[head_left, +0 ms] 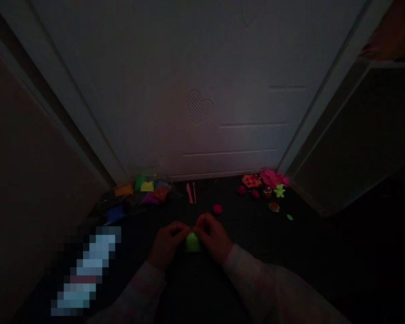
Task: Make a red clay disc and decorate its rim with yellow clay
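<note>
Both hands meet near the middle over the dark surface. My left hand pinches the top edge of a small bright green packet, which looks like a bag of modelling clay. From the other side, my right hand grips the same edge, its fingertips close to the left ones. The packet hangs below the fingers; whether it is torn open cannot be made out in the dim light. Just beyond the right hand lies a round pink lump. Farther back, a pink plastic knife rests beside a thin pink stick.
At the back left lie several coloured packets, among them orange, purple and blue. Small moulded pieces sit back right: pink flowers, a yellow-green bear, a green leaf. A white panel stands behind.
</note>
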Demonstrator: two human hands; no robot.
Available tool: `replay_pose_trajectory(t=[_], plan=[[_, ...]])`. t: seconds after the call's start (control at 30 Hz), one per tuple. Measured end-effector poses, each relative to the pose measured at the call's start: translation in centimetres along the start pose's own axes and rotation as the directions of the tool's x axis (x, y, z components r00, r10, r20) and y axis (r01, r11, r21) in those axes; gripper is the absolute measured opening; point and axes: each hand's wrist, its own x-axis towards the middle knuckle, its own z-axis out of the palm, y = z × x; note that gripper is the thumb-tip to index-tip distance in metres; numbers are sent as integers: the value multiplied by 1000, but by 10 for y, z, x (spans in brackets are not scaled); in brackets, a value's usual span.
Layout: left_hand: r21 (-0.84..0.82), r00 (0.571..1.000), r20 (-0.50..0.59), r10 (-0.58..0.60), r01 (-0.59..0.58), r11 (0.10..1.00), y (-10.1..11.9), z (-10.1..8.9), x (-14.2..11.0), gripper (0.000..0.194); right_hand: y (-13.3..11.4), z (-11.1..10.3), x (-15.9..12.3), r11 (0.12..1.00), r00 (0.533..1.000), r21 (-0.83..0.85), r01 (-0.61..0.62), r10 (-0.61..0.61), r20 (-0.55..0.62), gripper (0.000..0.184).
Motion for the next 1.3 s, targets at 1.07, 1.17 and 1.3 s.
replay_pose_trajectory(t=[1.07,1.17,1.3], plan=[[-256,985,-76,-156,132,958,-9,-1,6,26,5,1,4,998,1000,-67,9,-8,12,9],[-401,992,-2,-124,113,909,-8,5,2,33,3,-2,2,997,997,-10,-74,74,6,14],[-437,998,54,-21,42,898,-11,10,1,35,3,-7,3,981,983,70,-182,181,11,21]])
